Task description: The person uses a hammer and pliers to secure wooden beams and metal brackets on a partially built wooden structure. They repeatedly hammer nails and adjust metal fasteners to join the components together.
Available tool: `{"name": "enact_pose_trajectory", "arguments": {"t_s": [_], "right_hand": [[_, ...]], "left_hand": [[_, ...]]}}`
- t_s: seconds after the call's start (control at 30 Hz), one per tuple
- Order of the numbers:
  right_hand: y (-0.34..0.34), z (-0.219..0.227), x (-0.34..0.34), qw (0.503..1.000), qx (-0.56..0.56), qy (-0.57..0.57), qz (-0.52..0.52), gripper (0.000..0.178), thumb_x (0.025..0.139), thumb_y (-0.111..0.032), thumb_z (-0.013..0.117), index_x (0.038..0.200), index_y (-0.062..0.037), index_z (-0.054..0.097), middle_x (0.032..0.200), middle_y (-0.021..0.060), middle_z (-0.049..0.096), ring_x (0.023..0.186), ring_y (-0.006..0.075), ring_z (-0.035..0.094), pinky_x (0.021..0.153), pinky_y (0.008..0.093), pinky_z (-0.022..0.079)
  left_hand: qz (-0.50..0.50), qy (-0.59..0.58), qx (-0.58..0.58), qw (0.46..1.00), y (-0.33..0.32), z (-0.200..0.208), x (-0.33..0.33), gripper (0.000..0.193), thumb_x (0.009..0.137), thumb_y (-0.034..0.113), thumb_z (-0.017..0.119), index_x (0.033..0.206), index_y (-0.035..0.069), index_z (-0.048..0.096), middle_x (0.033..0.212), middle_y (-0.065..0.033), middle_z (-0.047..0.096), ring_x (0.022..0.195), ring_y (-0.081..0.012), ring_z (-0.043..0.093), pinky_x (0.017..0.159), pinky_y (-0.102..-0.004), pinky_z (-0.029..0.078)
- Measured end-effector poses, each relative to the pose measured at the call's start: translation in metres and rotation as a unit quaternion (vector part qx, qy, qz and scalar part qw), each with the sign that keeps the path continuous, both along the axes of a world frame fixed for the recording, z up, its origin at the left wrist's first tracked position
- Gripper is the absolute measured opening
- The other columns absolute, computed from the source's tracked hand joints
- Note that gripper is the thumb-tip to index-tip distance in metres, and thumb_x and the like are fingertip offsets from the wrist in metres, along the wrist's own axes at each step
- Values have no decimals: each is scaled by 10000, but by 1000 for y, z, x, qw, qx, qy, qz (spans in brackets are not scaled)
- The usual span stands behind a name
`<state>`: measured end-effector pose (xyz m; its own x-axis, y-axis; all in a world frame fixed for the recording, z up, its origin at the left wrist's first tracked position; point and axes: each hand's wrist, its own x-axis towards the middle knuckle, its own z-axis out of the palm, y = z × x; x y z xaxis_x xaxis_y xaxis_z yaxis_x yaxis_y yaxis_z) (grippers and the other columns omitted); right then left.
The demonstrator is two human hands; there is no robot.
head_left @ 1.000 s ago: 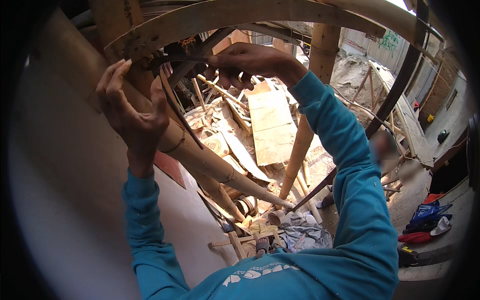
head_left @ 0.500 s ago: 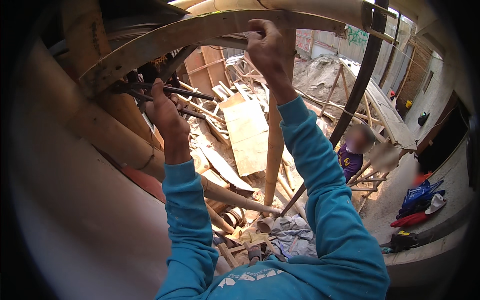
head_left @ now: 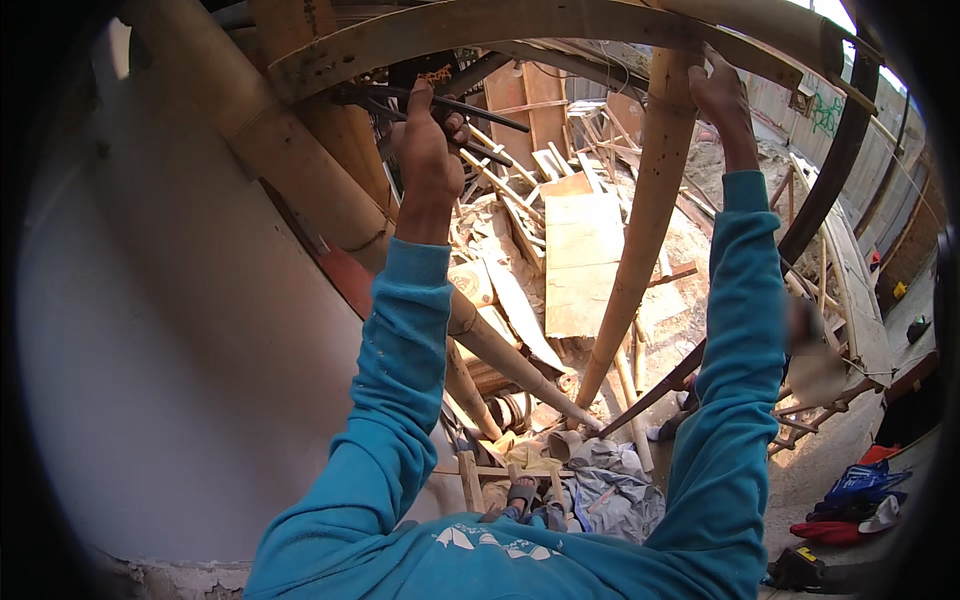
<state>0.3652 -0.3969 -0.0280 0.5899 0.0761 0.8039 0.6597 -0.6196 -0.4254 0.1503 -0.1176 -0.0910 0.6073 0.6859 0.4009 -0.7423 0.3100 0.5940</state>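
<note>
Raised in front of me, my left hand (head_left: 430, 150) is closed around a pair of dark metal pincers (head_left: 490, 150). Their two long handles stick out to the right, and the head end lies under the left part of a long wooden board (head_left: 520, 22). My right hand (head_left: 722, 95) reaches up at the top of an upright bamboo post (head_left: 645, 200). Its index finger is stretched toward the board's lower edge, with the thumb beside the post. I see nothing held in it; its other fingers are partly hidden.
A thick bamboo pole (head_left: 330, 180) slants down along the white wall (head_left: 180, 350). Below lie plywood sheets (head_left: 583, 260), scrap timber and a grey tarp (head_left: 610, 490). A dark post (head_left: 835, 160) leans at right, near a partly hidden person. My foot (head_left: 522, 492) stands on timber framing.
The view has swung left, so the scene sits farther right. My right hand has moved from the board's face down beside the bamboo post's top. The left hand keeps hold of the pincers.
</note>
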Motion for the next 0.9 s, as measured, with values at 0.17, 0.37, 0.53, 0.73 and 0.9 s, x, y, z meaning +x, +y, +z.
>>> {"name": "enact_pose_trajectory", "arguments": {"t_s": [0.17,0.37,0.53,0.73,0.9], "right_hand": [[73,-51,-123,953,-41,-80,288,439,990,-229,582,1369,-9,597,1336,228,639,1266,359,605,1087,411,465],[132,-68,-174,941,-64,-67,325,320,987,-212,621,1258,-49,675,1052,199,702,985,377,680,883,447,524],[155,-66,-136,918,96,-44,382,228,988,-157,626,1160,-61,743,1088,159,730,933,322,725,831,392,543],[177,-74,-108,900,109,-37,421,222,1014,-167,615,1179,-85,739,1113,126,741,1018,247,713,879,351,532],[169,-55,-102,896,94,-178,395,206,994,-138,638,1166,-104,747,1048,125,756,954,270,734,827,349,548]], "left_hand": [[-29,-5,9,1000,0,-4,-8,190,1031,255,624,1018,86,539,834,-55,567,642,-137,468,575,-304,395],[-62,0,35,997,1,-2,-16,249,1048,303,600,1094,59,576,845,-41,576,681,-132,492,602,-306,428],[-42,79,97,991,-2,-4,-32,292,1042,342,603,1107,58,592,992,-118,667,815,-173,632,743,-325,541],[-11,90,157,983,27,-19,-31,363,1045,351,593,1229,49,512,1104,-172,671,899,-226,682,814,-365,580],[-29,43,147,988,23,-14,-15,357,1043,360,591,1194,42,528,1097,-178,674,890,-234,688,778,-386,588]]}}
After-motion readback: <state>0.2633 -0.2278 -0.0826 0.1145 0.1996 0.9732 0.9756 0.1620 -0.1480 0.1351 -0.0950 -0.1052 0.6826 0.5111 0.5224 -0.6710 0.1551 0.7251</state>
